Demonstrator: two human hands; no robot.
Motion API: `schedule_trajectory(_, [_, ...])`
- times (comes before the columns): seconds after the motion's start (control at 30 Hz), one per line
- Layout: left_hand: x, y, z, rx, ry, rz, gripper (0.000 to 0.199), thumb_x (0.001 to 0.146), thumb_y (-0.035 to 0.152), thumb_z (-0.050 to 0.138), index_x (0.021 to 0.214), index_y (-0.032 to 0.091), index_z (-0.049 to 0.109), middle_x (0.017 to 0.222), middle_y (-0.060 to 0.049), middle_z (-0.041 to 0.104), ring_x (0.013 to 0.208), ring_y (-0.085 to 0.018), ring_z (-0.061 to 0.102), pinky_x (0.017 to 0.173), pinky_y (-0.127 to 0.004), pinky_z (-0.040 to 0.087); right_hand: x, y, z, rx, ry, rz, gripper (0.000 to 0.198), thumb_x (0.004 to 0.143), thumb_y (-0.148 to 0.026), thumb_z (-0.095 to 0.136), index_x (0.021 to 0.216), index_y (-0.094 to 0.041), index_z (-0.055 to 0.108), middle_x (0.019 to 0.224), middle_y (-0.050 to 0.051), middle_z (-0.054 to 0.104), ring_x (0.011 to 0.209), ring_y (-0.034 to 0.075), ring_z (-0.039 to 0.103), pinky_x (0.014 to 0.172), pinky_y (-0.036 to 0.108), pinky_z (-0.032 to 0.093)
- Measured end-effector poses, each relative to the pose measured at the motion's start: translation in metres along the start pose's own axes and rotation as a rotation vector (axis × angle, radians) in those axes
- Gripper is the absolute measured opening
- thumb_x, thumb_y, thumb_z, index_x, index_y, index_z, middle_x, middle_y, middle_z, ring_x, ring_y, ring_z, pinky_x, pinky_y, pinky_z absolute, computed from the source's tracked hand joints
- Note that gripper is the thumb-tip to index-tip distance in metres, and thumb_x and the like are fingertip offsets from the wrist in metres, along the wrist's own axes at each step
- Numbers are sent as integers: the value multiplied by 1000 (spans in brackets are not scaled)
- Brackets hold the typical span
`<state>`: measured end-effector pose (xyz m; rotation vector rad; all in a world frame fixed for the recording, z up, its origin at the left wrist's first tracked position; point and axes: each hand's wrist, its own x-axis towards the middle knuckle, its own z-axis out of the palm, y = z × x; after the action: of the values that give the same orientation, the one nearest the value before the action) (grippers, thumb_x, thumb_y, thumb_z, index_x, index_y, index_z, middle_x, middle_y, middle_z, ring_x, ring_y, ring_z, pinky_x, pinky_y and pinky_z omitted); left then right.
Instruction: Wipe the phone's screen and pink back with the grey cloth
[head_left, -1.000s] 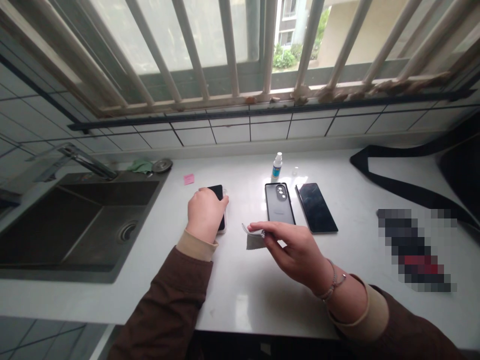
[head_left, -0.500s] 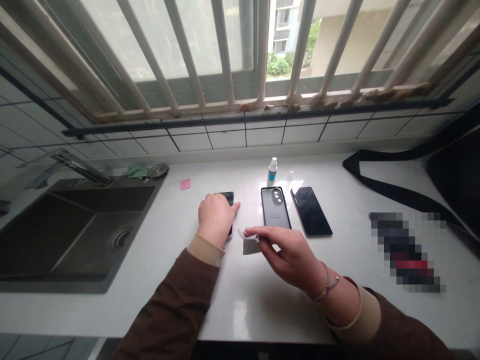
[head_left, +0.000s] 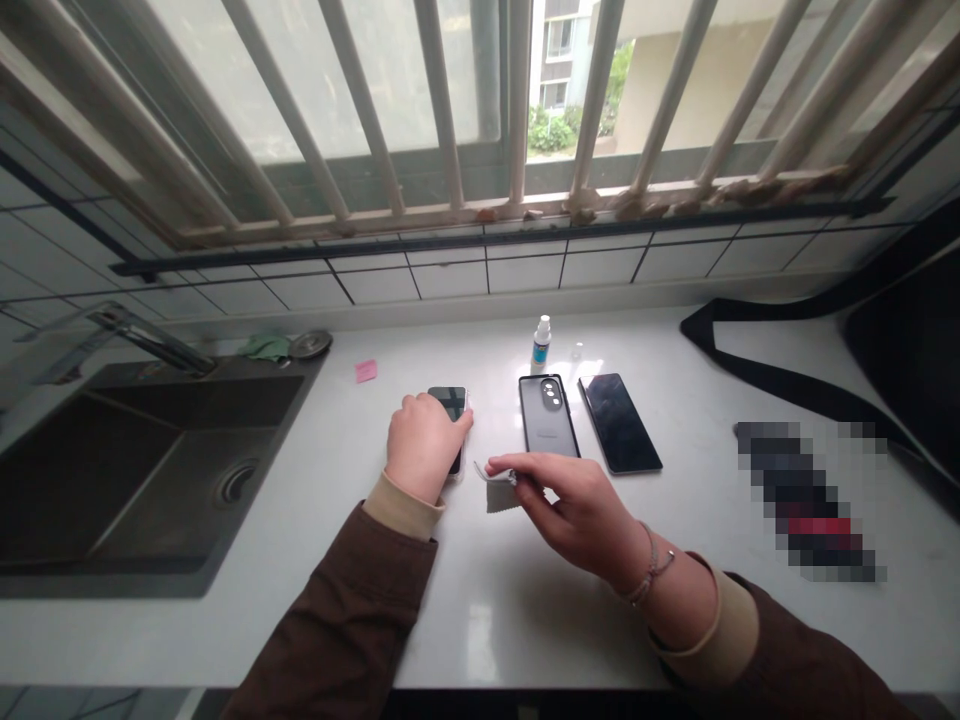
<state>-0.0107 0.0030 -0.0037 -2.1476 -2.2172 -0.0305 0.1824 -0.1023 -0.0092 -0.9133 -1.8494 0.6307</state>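
Note:
My left hand (head_left: 424,445) lies over a dark-screened phone (head_left: 450,402) with a clear edge like a case. Its thumb rests along the phone's right side; the curled fingers hide the left part. To the right, my right hand (head_left: 562,505) is closed on a small grey cleaning cloth (head_left: 504,495) with a zigzag edge, held between thumb and fingers above the counter. Just beyond that hand lies a phone case (head_left: 547,425) with a black rim and camera cutouts, its lower end covered by the hand. Beside it is a black phone (head_left: 621,422), screen up.
A small white spray bottle (head_left: 541,343) stands behind the case, with a clear cap (head_left: 577,350) near it. A pink paper (head_left: 365,371) lies to the left, by the sink (head_left: 247,520) and tap (head_left: 142,335). A black strap (head_left: 701,340) and a blurred-out object (head_left: 810,505) are at right.
The left hand has shifted slightly left and down, uncovering more of the phone's top. The right hand stays nearly still with the cloth. The whole view has moved slightly.

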Motion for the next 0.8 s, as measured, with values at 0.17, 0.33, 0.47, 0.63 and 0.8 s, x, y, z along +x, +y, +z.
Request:
schedule_trajectory(0.17, [-2,1,0,11,1,13,61,97,60,53,112,4,72,106,-23,72,100,-36,70,87,-42,55,1,2,0,-15,-4,9,34,101,-9,55,127,-23,72,114,4,83,94,16,80,88,30,64])
schedule_trajectory(0.33, [-3,1,2,29,18,28,61,98,60,51,110,3,73,103,-24,72,99,-37,70,87,-43,55,2,2,0,-30,-6,11,33,101,-10,55,127,-23,71,113,5,83,88,16,79,86,30,64])
schedule_trajectory(0.47, [-2,4,4,17,13,10,63,97,60,52,111,3,74,103,-24,73,100,-36,70,88,-42,54,2,3,-1,-69,-19,55,26,101,-13,56,118,-23,72,104,3,82,81,16,75,80,29,61])
schedule_trajectory(0.63, [0,5,3,-14,15,-1,63,98,60,51,110,3,74,104,-24,72,100,-36,70,89,-43,54,3,12,1,-297,-81,195,16,98,-15,58,106,-22,70,92,5,76,83,21,70,77,35,55])
schedule_trajectory(0.8, [-4,5,2,-10,4,13,65,100,62,50,113,2,72,106,-25,71,103,-37,68,91,-42,52,6,21,0,-418,-102,232,14,96,-11,59,98,-20,68,100,9,70,96,26,62,87,40,53])
